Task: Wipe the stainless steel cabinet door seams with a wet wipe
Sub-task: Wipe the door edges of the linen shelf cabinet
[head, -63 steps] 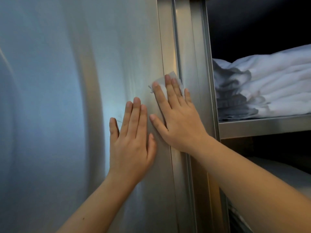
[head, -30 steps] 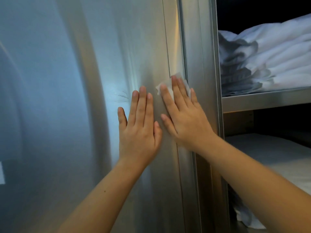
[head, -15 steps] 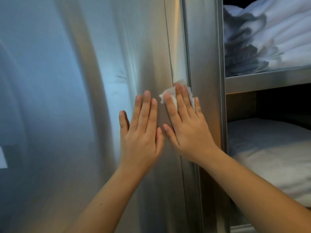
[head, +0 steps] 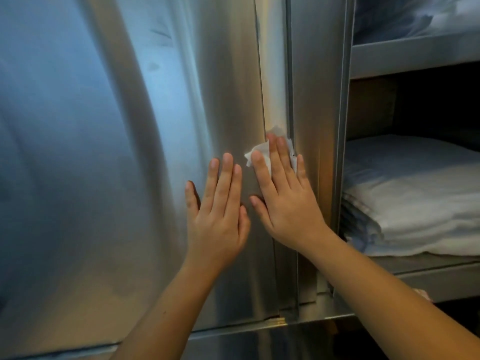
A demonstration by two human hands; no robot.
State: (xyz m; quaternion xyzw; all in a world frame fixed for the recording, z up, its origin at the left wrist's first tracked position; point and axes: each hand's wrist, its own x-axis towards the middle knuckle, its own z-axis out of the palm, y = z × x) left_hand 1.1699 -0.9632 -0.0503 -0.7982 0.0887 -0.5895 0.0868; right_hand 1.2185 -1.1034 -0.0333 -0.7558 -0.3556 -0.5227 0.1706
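A brushed stainless steel cabinet door (head: 130, 152) fills the left and middle of the head view. Its vertical seam (head: 288, 87) runs down beside the door's right edge. My right hand (head: 285, 198) lies flat with straight fingers, pressing a white wet wipe (head: 262, 150) against the door edge at the seam. Most of the wipe is hidden under the fingers. My left hand (head: 218, 211) rests flat on the door just left of the right hand, fingers straight, holding nothing.
To the right the cabinet stands open with steel shelves (head: 415, 50). Folded white linen (head: 415, 203) lies on the lower shelf and more linen (head: 415, 14) on the one above. The door's bottom rail (head: 246, 328) shows below my forearms.
Both hands have slid down the door along the seam with the wipe under the right fingers. The view has dropped, so the lower shelf and bottom rail now show.
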